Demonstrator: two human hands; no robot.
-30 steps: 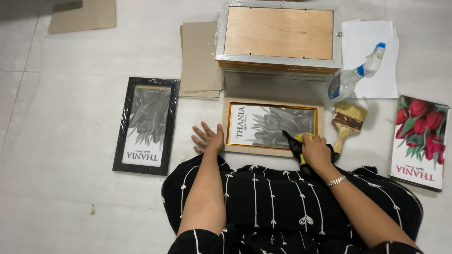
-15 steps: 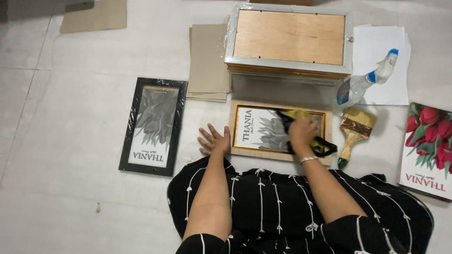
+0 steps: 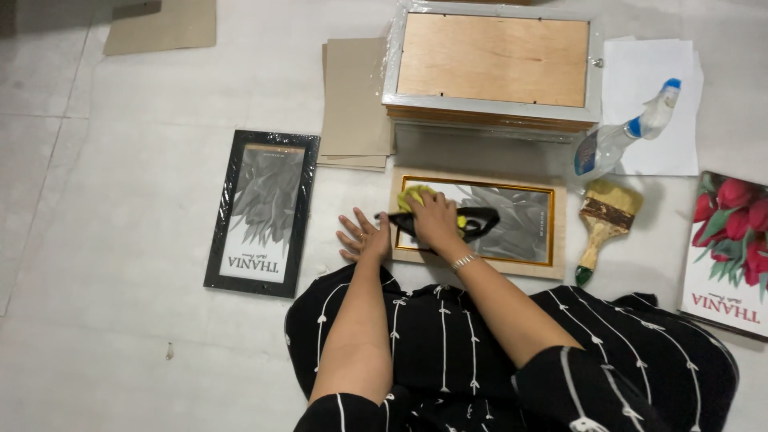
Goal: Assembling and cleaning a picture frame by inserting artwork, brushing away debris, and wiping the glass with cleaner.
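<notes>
Two hands work at the light wooden picture frame (image 3: 478, 221) lying flat on the floor before the person: the right hand (image 3: 432, 220), fingers curled tight around a yellow cloth (image 3: 418, 196), has slid from the frame's middle to its left end since half a second ago, while the left hand (image 3: 364, 236) stays flat beside the frame, fingers spread, holding nothing. Left lies a black-framed grey leaf print (image 3: 263, 212); right, a red tulip print (image 3: 730, 252), paintbrush (image 3: 605, 220) and spray bottle (image 3: 620, 136).

Beside the gold-edged, pale wood frame (image 3: 478, 221) with its grey leaf print: a yellow cloth (image 3: 419, 197) on it, a black-framed grey print (image 3: 262, 212) left, red tulips picture (image 3: 730, 252) right, white floor (image 3: 120, 160) beneath.
</notes>
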